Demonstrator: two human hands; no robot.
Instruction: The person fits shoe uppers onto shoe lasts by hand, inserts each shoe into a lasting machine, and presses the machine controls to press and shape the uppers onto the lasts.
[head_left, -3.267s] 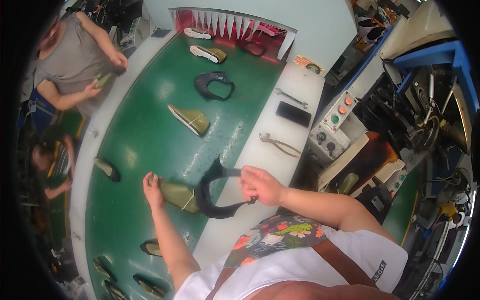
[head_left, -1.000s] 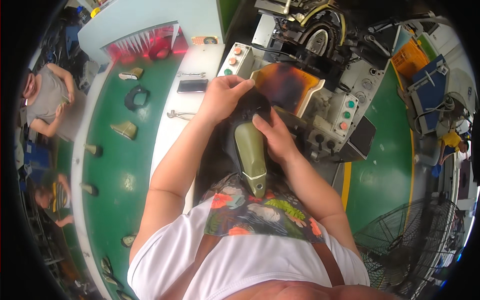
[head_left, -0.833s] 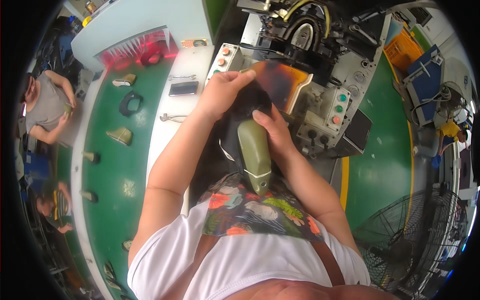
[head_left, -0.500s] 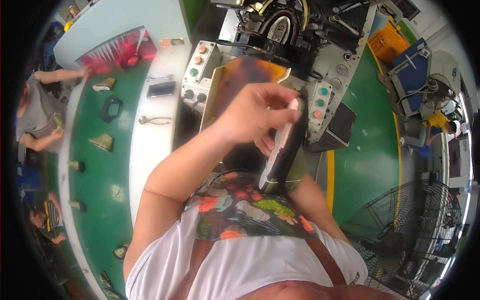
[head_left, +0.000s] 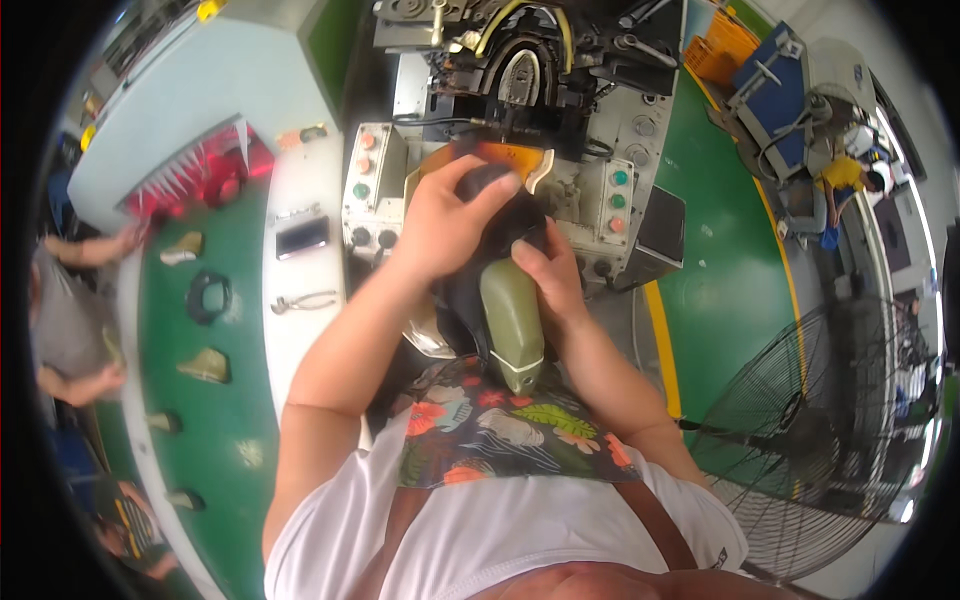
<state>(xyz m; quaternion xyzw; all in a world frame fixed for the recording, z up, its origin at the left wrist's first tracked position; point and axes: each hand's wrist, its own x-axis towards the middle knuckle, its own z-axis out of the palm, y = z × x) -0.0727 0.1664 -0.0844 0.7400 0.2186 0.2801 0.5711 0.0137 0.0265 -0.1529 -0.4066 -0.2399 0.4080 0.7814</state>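
Observation:
In front of my apron I hold a green shoe last [head_left: 512, 305] with a black shoe upper [head_left: 515, 222] over its far part. The last's narrow end points toward me. My left hand [head_left: 447, 222] is closed on the far left part of the upper, thumb and fingers pinching it. My right hand [head_left: 552, 272] grips the right side, its thumb on the upper beside the green last; its other fingers are hidden beneath. Just beyond my hands stands a machine with a dark toe-shaped form [head_left: 520, 78] and an orange tray [head_left: 500, 157].
Button boxes [head_left: 368, 165] [head_left: 619, 200] flank the machine. On the white ledge at left lie pliers [head_left: 304, 301] and a phone [head_left: 302, 238]. Beyond it, a green conveyor [head_left: 240, 400] carries several lasts and a black ring-shaped piece [head_left: 208, 297]. A caged fan [head_left: 800, 440] stands at right; co-workers are at far left.
The shoe upper and last have turned from on edge, pale underside showing, to green last facing up. My left hand has shifted left; my right hand has come into sight.

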